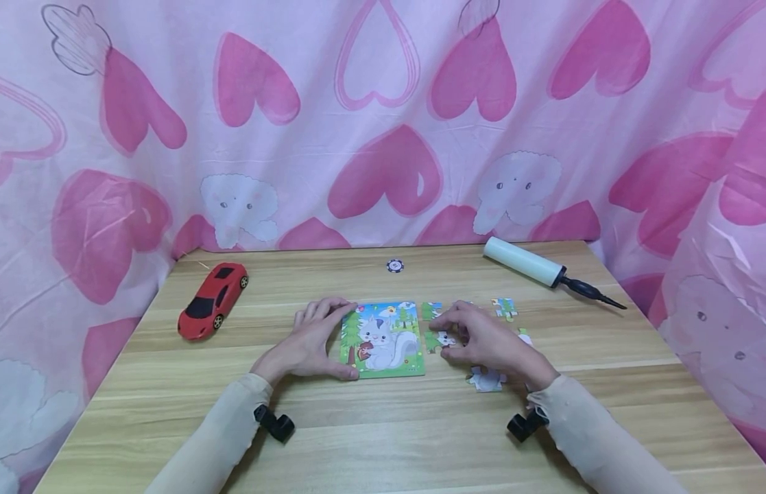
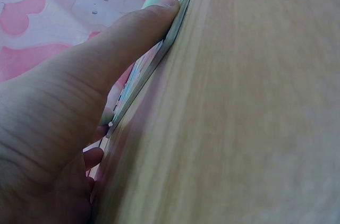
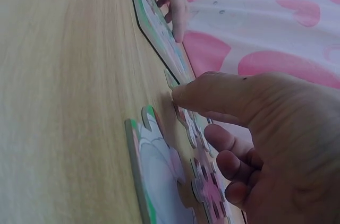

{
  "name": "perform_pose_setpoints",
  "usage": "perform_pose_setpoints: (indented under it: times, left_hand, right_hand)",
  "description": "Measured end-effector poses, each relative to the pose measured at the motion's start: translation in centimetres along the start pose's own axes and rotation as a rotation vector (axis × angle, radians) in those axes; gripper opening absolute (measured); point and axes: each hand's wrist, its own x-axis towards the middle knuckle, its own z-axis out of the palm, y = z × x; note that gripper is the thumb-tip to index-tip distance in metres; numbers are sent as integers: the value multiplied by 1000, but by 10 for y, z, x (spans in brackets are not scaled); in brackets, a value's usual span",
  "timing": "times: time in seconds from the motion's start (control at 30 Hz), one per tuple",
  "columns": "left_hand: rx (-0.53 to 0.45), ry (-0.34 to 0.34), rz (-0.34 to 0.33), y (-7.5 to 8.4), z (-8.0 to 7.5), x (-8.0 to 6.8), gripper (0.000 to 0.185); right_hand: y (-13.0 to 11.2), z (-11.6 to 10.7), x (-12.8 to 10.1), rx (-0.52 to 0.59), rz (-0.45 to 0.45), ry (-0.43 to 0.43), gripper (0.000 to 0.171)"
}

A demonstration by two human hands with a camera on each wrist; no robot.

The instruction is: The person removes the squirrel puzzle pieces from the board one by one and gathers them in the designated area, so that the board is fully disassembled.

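A squirrel picture puzzle board lies flat at the middle of the wooden table. My left hand rests against its left side, with the fingers at the top left corner and the straight thumb pressed on the board's near edge. My right hand is just right of the board and pinches a small puzzle piece between thumb and fingers. Loose pieces lie around that hand: one behind it, one in front, and a white and green one close to the wrist camera.
A red toy car stands at the left of the table. At the back right lies a white cylinder with a black pointed tip, and a small dark disc sits at the back middle. Pink heart-print cloth hangs behind and at both sides.
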Motion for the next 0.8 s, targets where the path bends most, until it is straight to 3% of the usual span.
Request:
perform_pose_setpoints:
  times: [0.27, 0.8]
  left_hand:
    - [1, -4, -6, 1, 1, 0, 132]
    - [2, -5, -8, 1, 0, 0, 132]
  right_hand:
    - [-3, -1, 1, 92, 34, 29, 45]
    - [-19, 3, 8, 194, -20, 179, 63]
